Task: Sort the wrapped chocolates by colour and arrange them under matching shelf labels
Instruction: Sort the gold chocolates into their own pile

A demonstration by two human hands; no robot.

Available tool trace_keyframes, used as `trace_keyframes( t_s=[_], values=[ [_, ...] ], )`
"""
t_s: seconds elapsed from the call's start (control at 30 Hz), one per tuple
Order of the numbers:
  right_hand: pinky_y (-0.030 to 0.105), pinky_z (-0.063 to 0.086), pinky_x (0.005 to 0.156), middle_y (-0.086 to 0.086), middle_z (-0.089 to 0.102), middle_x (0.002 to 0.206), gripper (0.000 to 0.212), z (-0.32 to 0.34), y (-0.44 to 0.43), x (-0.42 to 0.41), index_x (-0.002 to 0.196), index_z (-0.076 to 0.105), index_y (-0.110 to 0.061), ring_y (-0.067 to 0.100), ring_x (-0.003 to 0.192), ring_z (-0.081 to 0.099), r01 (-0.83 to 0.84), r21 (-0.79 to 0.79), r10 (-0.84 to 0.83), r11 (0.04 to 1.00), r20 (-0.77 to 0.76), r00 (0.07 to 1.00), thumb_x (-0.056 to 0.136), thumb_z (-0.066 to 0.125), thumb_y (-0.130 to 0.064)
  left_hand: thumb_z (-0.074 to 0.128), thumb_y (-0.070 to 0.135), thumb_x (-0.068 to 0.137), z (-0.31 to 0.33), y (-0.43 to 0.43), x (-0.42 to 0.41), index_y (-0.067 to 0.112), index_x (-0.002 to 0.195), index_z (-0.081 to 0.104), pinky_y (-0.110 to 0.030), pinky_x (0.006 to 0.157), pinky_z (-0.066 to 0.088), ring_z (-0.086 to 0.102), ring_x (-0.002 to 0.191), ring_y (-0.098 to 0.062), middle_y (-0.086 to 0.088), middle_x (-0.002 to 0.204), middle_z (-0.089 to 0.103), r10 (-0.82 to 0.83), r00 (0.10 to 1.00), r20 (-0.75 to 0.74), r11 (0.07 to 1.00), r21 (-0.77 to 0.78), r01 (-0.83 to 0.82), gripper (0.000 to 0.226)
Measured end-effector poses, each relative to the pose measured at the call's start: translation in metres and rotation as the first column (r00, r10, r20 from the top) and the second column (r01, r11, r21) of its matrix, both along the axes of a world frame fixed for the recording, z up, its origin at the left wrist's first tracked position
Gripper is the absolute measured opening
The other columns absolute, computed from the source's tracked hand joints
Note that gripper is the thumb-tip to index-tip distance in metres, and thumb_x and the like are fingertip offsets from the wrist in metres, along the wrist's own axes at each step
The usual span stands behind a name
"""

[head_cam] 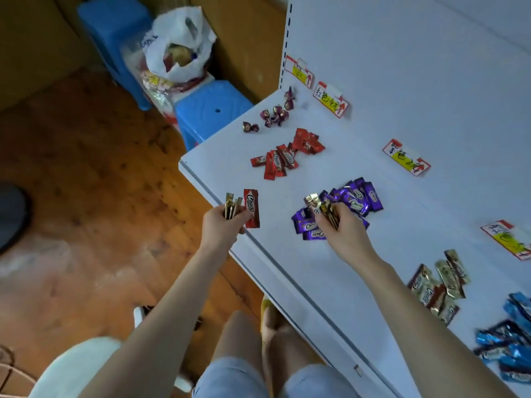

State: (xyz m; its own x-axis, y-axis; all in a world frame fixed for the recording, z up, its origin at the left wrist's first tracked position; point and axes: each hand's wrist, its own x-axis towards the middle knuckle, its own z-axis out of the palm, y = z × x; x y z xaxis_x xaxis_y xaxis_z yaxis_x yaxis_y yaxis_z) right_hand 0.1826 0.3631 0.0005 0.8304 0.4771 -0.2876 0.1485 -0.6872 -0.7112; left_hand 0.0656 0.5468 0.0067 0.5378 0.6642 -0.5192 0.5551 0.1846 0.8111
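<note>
Glossy red chocolate point(251, 208), white "Choco" lettering

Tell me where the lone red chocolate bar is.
In the head view, the red Choco bar is pinched in the left hand beside gold chocolates, over the shelf's front edge, near the red pile.

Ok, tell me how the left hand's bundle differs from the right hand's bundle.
The left bundle, in the left hand, includes a red chocolate beside gold bars. The right bundle, in the right hand, shows only gold bars. The left bundle is held at the front edge of the shelf, while the right bundle is held further in, over the purple pile. Both are pinched fans of gold-wrapped bars.
</note>
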Motion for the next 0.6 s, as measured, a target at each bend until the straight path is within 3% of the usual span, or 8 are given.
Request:
trace_keyframes(
  t_s=[0.1,0.3,0.47,0.6],
  values=[
    [0.009,0.035,0.049,-0.011,0.048,0.07,0.018,0.002,0.023,0.02,0.091,0.048,-0.012,0.001,0.063,0.046,0.01,-0.032,-0.009,0.999,0.023,1.0,0.092,0.052,-0.029,0.066,0.019,0.086,-0.002,0.028,0.028,0.015,0.078,0.06,-0.021,0.044,0.034,0.043,0.048,-0.011,-0.002,0.057,0.056,-0.051,0.998,-0.031,0.999,0.017,0.051,0.01],
    [0.008,0.036,0.052,-0.007,0.048,0.067,0.017,0.0,0.041,0.034,0.087,0.045,-0.012,0.002,0.059,0.045,0.172,-0.054,-0.17,0.984,0.04,0.985,0.092,0.053,-0.027,0.065,0.019,0.086,-0.023,0.069,0.085,0.018,0.075,0.06,-0.024,0.044,0.033,0.042,0.046,-0.012,-0.002,0.057,0.055,-0.258,0.96,-0.11,0.962,0.064,0.266,0.013],
    [0.012,0.035,0.052,-0.008,0.045,0.064,0.021,-0.004,0.036,0.021,0.082,0.041,-0.015,0.004,0.058,0.044,0.343,-0.101,-0.341,0.934,0.04,0.939,0.093,0.052,-0.028,0.064,0.018,0.086,-0.043,0.09,0.125,0.017,0.064,0.055,-0.023,0.042,0.031,0.045,0.045,-0.01,-0.001,0.054,0.054,-0.446,0.876,-0.183,0.866,0.156,0.474,0.025],
    [0.018,0.032,0.05,-0.008,0.046,0.064,0.019,-0.009,0.028,0.003,0.084,0.042,-0.013,0.007,0.058,0.044,0.461,-0.112,-0.462,0.88,0.014,0.887,0.093,0.052,-0.028,0.062,0.019,0.088,-0.055,0.099,0.14,0.01,0.066,0.054,-0.026,0.045,0.031,0.047,0.053,-0.02,-0.003,0.055,0.052,-0.566,0.781,-0.264,0.745,0.241,0.622,0.025]
  ],
)
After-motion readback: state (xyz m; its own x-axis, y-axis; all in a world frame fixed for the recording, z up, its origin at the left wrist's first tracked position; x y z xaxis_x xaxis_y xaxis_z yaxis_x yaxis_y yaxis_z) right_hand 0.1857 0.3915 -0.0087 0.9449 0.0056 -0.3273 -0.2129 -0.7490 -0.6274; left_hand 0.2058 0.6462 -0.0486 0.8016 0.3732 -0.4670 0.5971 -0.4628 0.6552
